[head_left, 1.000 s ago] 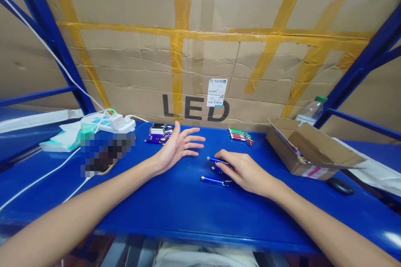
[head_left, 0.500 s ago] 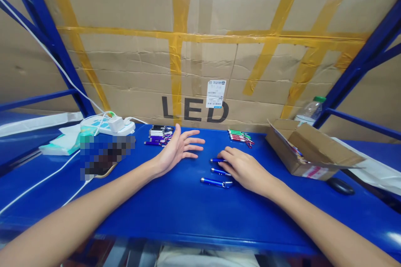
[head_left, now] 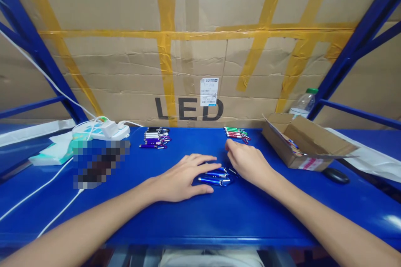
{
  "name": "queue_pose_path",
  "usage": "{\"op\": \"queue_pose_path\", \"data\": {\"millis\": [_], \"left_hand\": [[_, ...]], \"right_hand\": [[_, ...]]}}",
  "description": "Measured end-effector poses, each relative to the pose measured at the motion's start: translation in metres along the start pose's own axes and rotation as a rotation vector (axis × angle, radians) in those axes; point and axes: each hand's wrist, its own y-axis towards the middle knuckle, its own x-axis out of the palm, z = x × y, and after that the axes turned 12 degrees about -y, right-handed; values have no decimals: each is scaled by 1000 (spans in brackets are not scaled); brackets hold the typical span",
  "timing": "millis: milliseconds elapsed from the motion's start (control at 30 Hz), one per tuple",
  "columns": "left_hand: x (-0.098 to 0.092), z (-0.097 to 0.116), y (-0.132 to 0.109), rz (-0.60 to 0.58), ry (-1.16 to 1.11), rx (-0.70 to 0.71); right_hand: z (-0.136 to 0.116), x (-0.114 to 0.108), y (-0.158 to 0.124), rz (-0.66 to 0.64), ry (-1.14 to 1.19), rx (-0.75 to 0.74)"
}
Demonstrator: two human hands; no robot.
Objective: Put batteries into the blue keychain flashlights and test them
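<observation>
Several slim blue keychain flashlights with metal clips lie close together near the middle of the blue table. My left hand is stretched out palm-down over their left ends, fingers extended and thumb apart. By their right ends is my right hand, its fingers curled in; whatever they may hold is hidden. Beyond the right hand lie green and red flashlights, side by side. At the back left, black, silver and purple flashlights form another row.
An open cardboard box with small items stands at right, beside a black mouse and a bottle. On the left are a power strip, a tissue pack and a blurred-out phone-like object. Large cardboard closes the back.
My left hand has come down and right, turning palm-down over the blue flashlights. These now lie closer together. My right hand's fingers have curled in and moved off the flashlights' tops.
</observation>
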Motion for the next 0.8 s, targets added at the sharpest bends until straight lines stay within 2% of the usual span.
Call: {"op": "queue_pose_path", "data": {"millis": [133, 267, 400, 500, 567, 633, 733, 800], "left_hand": [[0, -5, 3, -32, 35, 63], [-7, -7, 2, -27, 66, 81], [-7, -2, -1, -17, 126, 80], [-5, 0, -1, -58, 201, 74], [-5, -1, -2, -80, 254, 77], [-9, -3, -2, -86, 300, 71], [-20, -5, -4, -83, 367, 31], [-29, -4, -5, -86, 387, -9]], "right_hand": [[2, 1, 2, -142, -106, 59], [3, 4, 0, -140, -67, 37], [0, 6, -2, -144, 321, -113], [-4, 8, -4, -220, 647, -122], [-6, 9, -5, -241, 730, -129], [-7, 9, -5, -183, 665, -168], [-5, 10, -3, -38, 419, -180], [-3, 11, -1, -17, 312, -162]]}}
